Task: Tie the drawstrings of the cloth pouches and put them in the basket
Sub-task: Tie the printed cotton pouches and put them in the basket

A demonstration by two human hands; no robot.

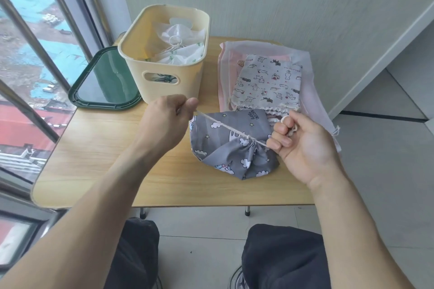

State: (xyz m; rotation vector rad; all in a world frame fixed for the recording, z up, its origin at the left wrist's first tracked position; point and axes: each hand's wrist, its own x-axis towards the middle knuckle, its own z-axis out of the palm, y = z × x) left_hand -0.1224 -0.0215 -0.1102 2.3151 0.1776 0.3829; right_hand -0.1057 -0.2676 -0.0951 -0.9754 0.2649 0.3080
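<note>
Both hands' curled fingers (pixel 277 139) pinch the taut cotton drawstring (pixel 225 126) over the puckered grey pouch (pixel 225 157).

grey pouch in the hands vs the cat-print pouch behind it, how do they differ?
The grey pouch is dark with clouds and stars; the cat-print pouch is pale with small cats. The grey pouch has its mouth cinched tight, its cord pulled between left hand and right hand; the cat-print pouch lies flat and untouched on the stack of sheer bags. Both are cloth drawstring pouches, outside the basket.
</note>
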